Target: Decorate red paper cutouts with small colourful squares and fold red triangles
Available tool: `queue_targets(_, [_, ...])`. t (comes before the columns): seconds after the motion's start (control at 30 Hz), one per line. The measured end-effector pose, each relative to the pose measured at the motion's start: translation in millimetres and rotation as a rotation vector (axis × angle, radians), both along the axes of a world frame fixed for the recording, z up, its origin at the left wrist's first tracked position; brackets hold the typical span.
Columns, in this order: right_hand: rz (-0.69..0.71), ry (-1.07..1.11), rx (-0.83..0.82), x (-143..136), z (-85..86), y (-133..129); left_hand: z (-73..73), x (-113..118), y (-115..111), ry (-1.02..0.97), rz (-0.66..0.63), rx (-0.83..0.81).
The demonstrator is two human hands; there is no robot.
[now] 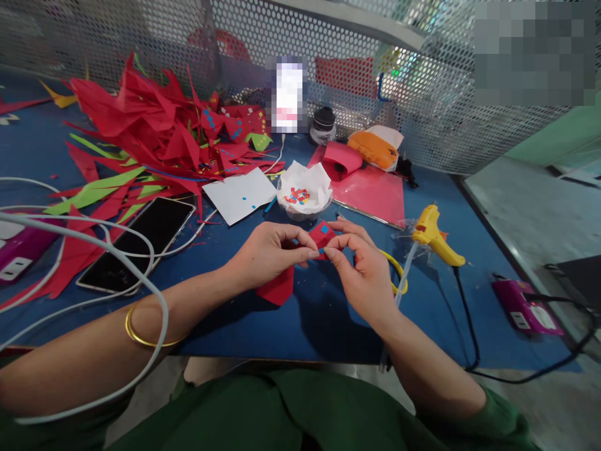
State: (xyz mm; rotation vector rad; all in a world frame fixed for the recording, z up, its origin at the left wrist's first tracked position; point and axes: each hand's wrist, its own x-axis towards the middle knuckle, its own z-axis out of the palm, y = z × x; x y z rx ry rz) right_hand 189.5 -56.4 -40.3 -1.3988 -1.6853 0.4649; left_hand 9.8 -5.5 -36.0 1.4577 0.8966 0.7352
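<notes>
While over blue table (pixel 319 319), both hands' fingers (pixel 313 252) pinch red paper piece (pixel 282 285).

1. A blue table (pixel 328 326) is carrying everything.
2. A heap of red paper scraps (pixel 154 125) is lying at its far left.
3. A black phone (pixel 136 241) is lying face-up nearby.
4. A yellow glue gun (pixel 434 237) is resting at its right.

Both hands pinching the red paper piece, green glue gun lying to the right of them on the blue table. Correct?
Not quite: the glue gun is yellow, not green, as the head view shows. The rest holds: the left hand and right hand both pinch the red paper piece, and the gun lies to their right on the blue table.
</notes>
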Motion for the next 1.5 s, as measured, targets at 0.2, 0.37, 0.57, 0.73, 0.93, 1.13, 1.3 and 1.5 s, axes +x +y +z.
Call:
queue_targets(0.2, [-0.035,0.211,-0.199,12.3,4.5,6.9,1.5,-1.1,-0.1,0.019,0.04,-0.036])
queue_targets(0.37, [-0.025,0.222,-0.289,12.5,3.4,8.8,1.1,-1.9,0.2,0.035,0.024,-0.043])
queue_targets(0.57, [-0.043,0.214,-0.272,8.5,1.8,7.2,0.2,-1.9,0.3,0.026,0.021,-0.039])
queue_targets(0.73, [-0.043,0.236,-0.256,7.0,0.1,6.7,-0.8,0.7,1.5,-0.023,0.094,-0.138])
queue_targets(0.93, [-0.025,0.246,-0.268,4.2,1.6,6.0,1.3,0.2,0.7,-0.025,0.034,-0.156])
queue_targets(1.13, [-0.021,0.242,-0.263,2.4,1.5,4.5,2.2,-0.3,-0.4,-0.03,0.04,-0.258])
queue_targets(1.3, [-0.036,0.147,-0.108,-1.0,-0.6,5.1,4.5,0.9,-1.9,-0.026,0.049,-0.292])
queue_targets(1.5, [-0.036,0.108,-0.076,-6.0,-3.9,5.5,5.8,1.6,-4.1,-0.009,0.036,-0.285])
